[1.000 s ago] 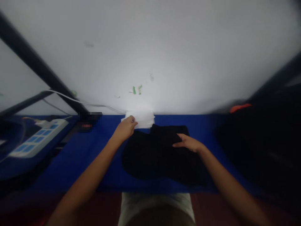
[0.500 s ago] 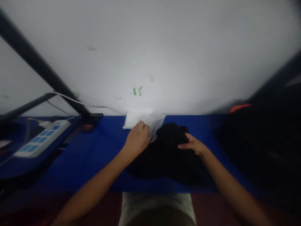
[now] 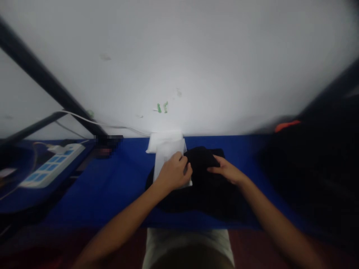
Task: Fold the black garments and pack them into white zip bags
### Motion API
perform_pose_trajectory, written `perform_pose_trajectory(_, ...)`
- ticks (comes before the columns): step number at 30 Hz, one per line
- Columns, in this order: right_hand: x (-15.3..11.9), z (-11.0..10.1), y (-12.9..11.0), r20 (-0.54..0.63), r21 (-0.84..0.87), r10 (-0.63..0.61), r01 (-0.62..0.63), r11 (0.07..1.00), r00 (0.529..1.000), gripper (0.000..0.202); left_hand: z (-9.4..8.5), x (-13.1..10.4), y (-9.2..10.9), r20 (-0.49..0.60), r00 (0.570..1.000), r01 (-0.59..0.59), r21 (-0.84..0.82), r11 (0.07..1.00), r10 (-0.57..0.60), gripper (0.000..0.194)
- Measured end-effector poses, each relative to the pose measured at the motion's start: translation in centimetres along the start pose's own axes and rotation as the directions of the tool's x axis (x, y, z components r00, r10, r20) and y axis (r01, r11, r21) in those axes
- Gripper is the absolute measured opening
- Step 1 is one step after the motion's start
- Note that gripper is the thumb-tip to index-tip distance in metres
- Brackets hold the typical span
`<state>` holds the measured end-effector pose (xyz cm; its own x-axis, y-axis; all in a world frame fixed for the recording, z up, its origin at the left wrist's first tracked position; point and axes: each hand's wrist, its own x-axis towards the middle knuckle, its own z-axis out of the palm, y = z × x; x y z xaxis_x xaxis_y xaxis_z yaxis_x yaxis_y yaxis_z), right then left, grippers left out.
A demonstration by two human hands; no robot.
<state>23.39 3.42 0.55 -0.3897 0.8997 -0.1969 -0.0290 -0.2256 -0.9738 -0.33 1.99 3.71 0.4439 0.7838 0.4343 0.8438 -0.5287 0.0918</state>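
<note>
Closest in, at six o'clock, pale clothing (image 3: 161,241) shows below the near edge of the blue tabletop (image 3: 114,186), an edge that runs roughly straight across. Just past it the black cloth (image 3: 202,200) lies rumpled in the middle, its left part under a white packet (image 3: 167,150). At the cloth's ten o'clock the left hand (image 3: 174,172) has its grip curled closed on the packet, one corner showing beyond the fingers; a faint grey mark on the packet is too blurred to read. At two o'clock the right hand (image 3: 227,172) rests on the cloth, thumb and forefinger a little apart; I cannot tell whether that grip pinches the fabric. Out at nine o'clock sits a white power strip (image 3: 53,166) with blue socket faces, and a broad stretch of blue lies between it and the cloth. A narrower blue band separates the cloth from a large dark mass (image 3: 311,186) at three o'clock, which has an orange patch (image 3: 288,126) near its top. At eleven o'clock a white stack (image 3: 161,137) reaches the tabletop's far edge, the packet overlapping it. Behind stands the white wall (image 3: 224,74), with small green marks (image 3: 162,107) toward twelve that spell nothing legible.
</note>
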Motion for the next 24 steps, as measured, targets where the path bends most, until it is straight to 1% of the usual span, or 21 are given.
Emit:
perform_pose_trajectory(3,-0.3,0.2,-0.2,0.131,-0.079,0.008,0.002,0.997,0.991,0.059,0.9,-0.1,0.3,-0.077,0.989,-0.131,-0.016,0.991,0.13,0.025)
perform_pose_trajectory(6,-0.5,0.1,-0.4,0.27,-0.155,-0.003,0.046,0.987,0.963,0.055,1.6,-0.3,0.7,-0.123,0.963,-0.246,-0.038,0.969,0.24,0.026)
perform_pose_trajectory(8,-0.4,0.0,-0.4,0.319,-0.183,-0.008,0.069,0.981,0.948,0.051,1.9,-0.4,0.8,-0.136,0.947,-0.301,-0.059,0.952,0.291,0.027)
perform_pose_trajectory(10,-0.3,0.0,-0.2,0.322,-0.173,0.003,0.056,0.983,0.947,0.049,2.1,-0.7,0.8,-0.152,0.931,-0.345,-0.072,0.936,0.332,0.028)
perform_pose_trajectory(12,-0.2,0.2,0.2,0.278,-0.1,0.035,-0.007,0.995,0.96,0.051,2.3,-0.9,0.8,-0.165,0.915,-0.385,-0.081,0.919,0.368,0.028)
perform_pose_trajectory(14,-0.1,0.5,0.6,0.183,0.024,0.086,-0.092,0.995,0.979,0.053,2.3,-1.0,0.6,-0.16,0.907,-0.407,-0.091,0.909,0.39,0.028)
perform_pose_trajectory(16,0.2,0.9,0.9,0.079,0.155,0.135,-0.146,0.977,0.988,0.051,2.3,-1.1,0.5,-0.115,0.912,-0.406,-0.099,0.909,0.395,0.027)
perform_pose_trajectory(18,0.5,1.2,1.1,-0.01,0.244,0.165,-0.158,0.957,0.986,0.048,2.2,-1.1,0.2,-0.023,0.92,-0.392,-0.093,0.915,0.391,0.025)
perform_pose_trajectory(20,0.7,1.2,1.1,-0.102,0.281,0.198,-0.163,0.946,0.975,0.046,2.0,-1.1,-0.1,0.113,0.913,-0.385,-0.083,0.919,0.392,0.026)
perform_pose_trajectory(22,0.9,1.0,1.0,-0.188,0.278,0.26,-0.203,0.939,0.947,0.048,1.7,-1.3,-0.3,0.253,0.881,-0.387,-0.097,0.917,0.399,0.031)
perform_pose_trajectory(24,1.0,0.7,1.0,-0.24,0.251,0.34,-0.28,0.927,0.91,0.05,1.6,-1.5,-0.5,0.346,0.843,-0.391,-0.129,0.911,0.411,0.035)
